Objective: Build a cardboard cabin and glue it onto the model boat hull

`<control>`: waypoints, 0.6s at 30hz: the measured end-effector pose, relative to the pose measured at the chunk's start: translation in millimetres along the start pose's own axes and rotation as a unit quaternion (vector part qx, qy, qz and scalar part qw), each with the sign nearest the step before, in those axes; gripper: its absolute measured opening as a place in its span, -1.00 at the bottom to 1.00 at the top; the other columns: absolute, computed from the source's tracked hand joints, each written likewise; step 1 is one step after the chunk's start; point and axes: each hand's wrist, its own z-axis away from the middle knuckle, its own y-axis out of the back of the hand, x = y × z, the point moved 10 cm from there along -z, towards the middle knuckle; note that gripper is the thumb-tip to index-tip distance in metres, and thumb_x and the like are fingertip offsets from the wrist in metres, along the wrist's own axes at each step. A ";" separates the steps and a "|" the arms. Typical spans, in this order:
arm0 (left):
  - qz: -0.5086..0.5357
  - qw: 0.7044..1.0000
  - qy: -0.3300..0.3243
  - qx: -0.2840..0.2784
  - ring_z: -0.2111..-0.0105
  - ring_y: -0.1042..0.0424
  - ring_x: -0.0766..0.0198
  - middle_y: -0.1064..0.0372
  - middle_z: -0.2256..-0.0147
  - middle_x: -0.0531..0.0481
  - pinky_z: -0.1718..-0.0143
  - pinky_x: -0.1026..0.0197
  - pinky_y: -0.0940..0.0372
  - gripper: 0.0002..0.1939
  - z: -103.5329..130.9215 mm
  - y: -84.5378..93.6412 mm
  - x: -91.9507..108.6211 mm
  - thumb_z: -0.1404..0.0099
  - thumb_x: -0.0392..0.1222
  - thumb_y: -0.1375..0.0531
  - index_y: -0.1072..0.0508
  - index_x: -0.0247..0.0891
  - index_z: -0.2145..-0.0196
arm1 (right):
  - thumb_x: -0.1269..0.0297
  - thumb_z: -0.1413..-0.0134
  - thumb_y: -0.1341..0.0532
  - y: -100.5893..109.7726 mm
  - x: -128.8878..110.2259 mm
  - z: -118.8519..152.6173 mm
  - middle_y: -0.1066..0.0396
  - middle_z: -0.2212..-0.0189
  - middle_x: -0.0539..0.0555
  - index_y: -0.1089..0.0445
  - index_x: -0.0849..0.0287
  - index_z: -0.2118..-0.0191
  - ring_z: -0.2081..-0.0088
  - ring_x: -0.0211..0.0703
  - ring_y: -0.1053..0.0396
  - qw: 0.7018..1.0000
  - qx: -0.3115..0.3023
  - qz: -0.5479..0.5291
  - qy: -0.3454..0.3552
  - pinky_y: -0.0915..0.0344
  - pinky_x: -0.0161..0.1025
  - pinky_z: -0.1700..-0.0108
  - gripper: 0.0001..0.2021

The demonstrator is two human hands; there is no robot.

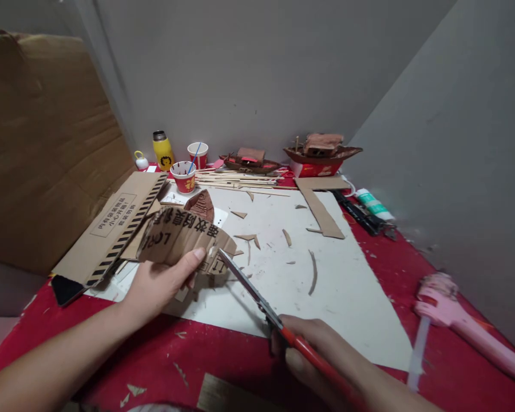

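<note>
My left hand (pixel 167 280) is closed on a curved, leaf-shaped cardboard piece (pixel 182 237) with black print, the thumb lying on top. My right hand (pixel 313 349) grips red-handled scissors (pixel 257 296). Their blades reach up and left to the right end of the cardboard piece, one blade lying over its face. The other blade is partly hidden below. Behind the piece, a brown-painted cardboard shape (pixel 201 206) shows on the white sheet (pixel 352 292). Several cardboard offcuts (pixel 312 272) lie scattered to the right.
A folded cardboard box (pixel 115 217) lies left, near a large upright cardboard panel (pixel 47 143). Paper cups (pixel 184 178), a yellow bottle (pixel 162 151), wooden sticks (pixel 236 179) and model boats (pixel 321 150) stand at the back. A pink glue gun (pixel 459 315) lies at right.
</note>
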 end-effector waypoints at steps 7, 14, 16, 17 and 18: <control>0.001 0.999 0.020 -0.030 0.65 -0.29 0.29 -0.34 0.65 0.05 0.63 0.28 -0.20 -0.73 -11.2 14.0 -3.2 -0.04 -0.04 -0.36 -0.43 -0.25 0.59 | -0.15 -0.16 -0.07 17.3 -32.4 9.0 -0.46 0.43 0.08 -0.36 0.06 0.36 0.43 -0.11 -0.36 0.978 -0.001 0.208 0.018 -0.27 -0.25 0.38 -0.62; 0.045 0.995 -0.035 -0.079 0.62 -0.29 0.30 -0.31 0.67 0.12 0.52 0.27 -0.30 -0.91 -12.7 5.5 16.3 -0.02 -0.28 -0.33 -0.50 -0.21 0.58 | -0.11 -0.15 -0.09 27.3 -47.9 0.9 -0.44 0.55 0.08 -0.27 0.07 0.44 0.58 -0.10 -0.34 0.917 -0.004 0.400 -0.011 -0.09 -0.22 0.55 -0.64; 0.050 0.994 -0.036 -0.090 0.59 -0.34 0.28 -0.37 0.65 0.11 0.51 0.28 -0.31 -0.92 -12.5 3.8 15.9 -0.02 -0.29 -0.32 -0.51 -0.21 0.58 | -0.10 -0.17 -0.06 31.6 -56.8 -0.8 -0.42 0.59 0.09 -0.25 0.07 0.46 0.61 -0.08 -0.34 0.896 0.022 0.442 0.023 -0.05 -0.21 0.57 -0.64; 0.052 0.994 -0.037 -0.093 0.57 -0.37 0.27 -0.40 0.62 0.10 0.51 0.29 -0.31 -0.93 -12.5 3.7 15.2 -0.03 -0.29 -0.32 -0.53 -0.22 0.57 | -0.08 -0.19 -0.04 33.4 -60.9 -1.0 -0.40 0.62 0.08 -0.24 0.07 0.47 0.65 -0.08 -0.33 0.886 0.034 0.461 0.041 -0.02 -0.21 0.59 -0.64; 0.052 0.993 -0.038 -0.096 0.55 -0.40 0.27 -0.44 0.60 0.09 0.50 0.30 -0.31 -0.95 -12.6 3.9 14.1 -0.04 -0.29 -0.31 -0.54 -0.22 0.55 | -0.07 -0.20 -0.04 35.0 -65.1 -0.7 -0.38 0.66 0.06 -0.22 0.06 0.49 0.68 -0.08 -0.31 0.874 0.047 0.479 0.060 0.02 -0.21 0.60 -0.64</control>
